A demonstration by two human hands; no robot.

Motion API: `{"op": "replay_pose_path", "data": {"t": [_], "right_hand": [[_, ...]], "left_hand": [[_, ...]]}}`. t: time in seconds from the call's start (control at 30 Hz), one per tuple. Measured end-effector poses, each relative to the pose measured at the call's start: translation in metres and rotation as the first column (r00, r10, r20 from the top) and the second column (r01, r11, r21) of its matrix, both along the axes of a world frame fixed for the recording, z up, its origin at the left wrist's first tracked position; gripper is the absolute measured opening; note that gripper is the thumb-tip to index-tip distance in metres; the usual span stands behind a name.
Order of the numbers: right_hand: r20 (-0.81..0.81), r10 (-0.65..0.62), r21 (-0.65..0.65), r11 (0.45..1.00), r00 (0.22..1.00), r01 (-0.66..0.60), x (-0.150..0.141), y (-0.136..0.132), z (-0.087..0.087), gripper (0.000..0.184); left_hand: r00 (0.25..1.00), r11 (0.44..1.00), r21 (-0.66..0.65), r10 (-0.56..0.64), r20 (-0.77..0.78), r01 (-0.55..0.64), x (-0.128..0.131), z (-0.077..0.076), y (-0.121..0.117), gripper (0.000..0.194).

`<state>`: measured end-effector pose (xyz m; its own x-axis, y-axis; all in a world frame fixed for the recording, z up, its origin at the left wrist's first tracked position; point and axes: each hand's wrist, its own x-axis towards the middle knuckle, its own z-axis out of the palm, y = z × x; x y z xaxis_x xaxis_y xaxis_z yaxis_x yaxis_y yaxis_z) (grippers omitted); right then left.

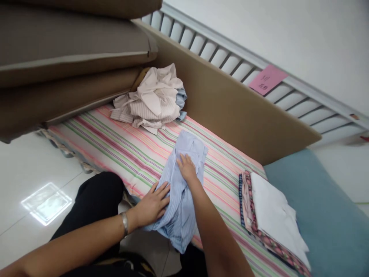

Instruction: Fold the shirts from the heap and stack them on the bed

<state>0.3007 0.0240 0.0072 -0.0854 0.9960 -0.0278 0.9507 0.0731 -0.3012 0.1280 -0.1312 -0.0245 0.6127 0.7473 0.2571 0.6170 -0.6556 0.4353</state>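
Observation:
A light blue striped shirt (184, 215), partly folded into a long strip, lies on the striped mattress (115, 150), and its near end hangs over the edge. My left hand (151, 204) rests on the left side of the shirt, fingers stretched out and palm down. Farther up the cloth, my right hand (186, 167) lies flat with its fingers spread, pressing on the upper part. Neither hand grips the fabric. A bracelet (124, 224) circles my left wrist.
Crumpled clothes (155, 100) are heaped at the back. Folded garments (273, 211) are stacked at right, beside a blue-green cushion (325, 207). A brown board (225, 100) borders the far side, before a white railing (207, 50) with a pink note (267, 79). Brown padded panels (72, 38) stand at upper left.

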Motion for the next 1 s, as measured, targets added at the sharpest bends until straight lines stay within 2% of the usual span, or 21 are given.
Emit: {"op": "replay_pose_path", "data": {"t": [0.03,0.1,0.17,0.23,0.3,0.37,0.43,0.5,0.67,0.8,0.9,1.0], "right_hand": [[-0.082,-0.006,0.059,0.998,0.997,0.011,0.004,-0.01,0.009,0.051],[-0.285,-0.035,0.212,0.972,0.958,0.099,0.019,-0.041,0.022,0.048],[-0.511,-0.115,0.263,0.923,0.852,0.283,0.041,-0.089,0.027,0.044],[-0.71,-0.264,0.134,0.86,0.653,0.493,0.064,-0.146,0.02,0.041],[-0.821,-0.41,-0.092,0.782,0.398,0.616,0.081,-0.202,0.0,0.041],[-0.8,-0.548,-0.329,0.739,0.242,0.588,0.089,-0.246,-0.025,0.044],[-0.716,-0.67,-0.526,0.702,0.196,0.48,0.088,-0.273,-0.05,0.051],[-0.683,-0.705,-0.613,0.695,0.189,0.375,0.082,-0.282,-0.066,0.06],[-0.772,-0.619,-0.602,0.785,0.146,0.143,0.064,-0.27,-0.08,0.064],[-0.796,-0.605,-0.602,0.794,0.012,0.089,0.05,-0.266,-0.085,0.063],[-0.804,-0.587,-0.594,0.797,-0.092,0.11,0.042,-0.271,-0.084,0.059],[-0.833,-0.538,-0.553,0.818,-0.13,0.156,0.034,-0.277,-0.075,0.055]], "left_hand": [[0.998,1.0,-0.017,0.018,0.058,-0.017,-0.007,0.002,-0.005,0.039],[0.968,0.99,-0.097,0.126,0.218,-0.107,-0.023,-0.002,-0.019,0.041],[0.878,0.937,-0.285,0.302,0.372,-0.202,-0.038,-0.016,-0.035,0.038],[0.766,0.812,-0.544,0.483,0.425,-0.21,-0.048,-0.036,-0.046,0.042],[0.717,0.66,-0.742,0.575,0.395,-0.12,-0.051,-0.053,-0.051,0.053],[0.724,0.557,-0.83,0.57,0.387,0.005,-0.047,-0.063,-0.05,0.065],[0.745,0.499,-0.858,0.526,0.412,0.122,-0.039,-0.066,-0.047,0.071],[0.747,0.433,-0.877,0.509,0.428,0.208,-0.031,-0.064,-0.044,0.072],[0.657,0.249,-0.916,0.64,0.399,0.315,-0.021,-0.057,-0.046,0.058],[0.59,0.14,-0.897,0.709,0.386,0.419,-0.019,-0.039,-0.061,0.051],[0.558,0.09,-0.868,0.733,0.39,0.488,-0.016,-0.023,-0.071,0.05],[0.556,0.092,-0.881,0.744,0.371,0.465,-0.013,-0.012,-0.077,0.048]]}}
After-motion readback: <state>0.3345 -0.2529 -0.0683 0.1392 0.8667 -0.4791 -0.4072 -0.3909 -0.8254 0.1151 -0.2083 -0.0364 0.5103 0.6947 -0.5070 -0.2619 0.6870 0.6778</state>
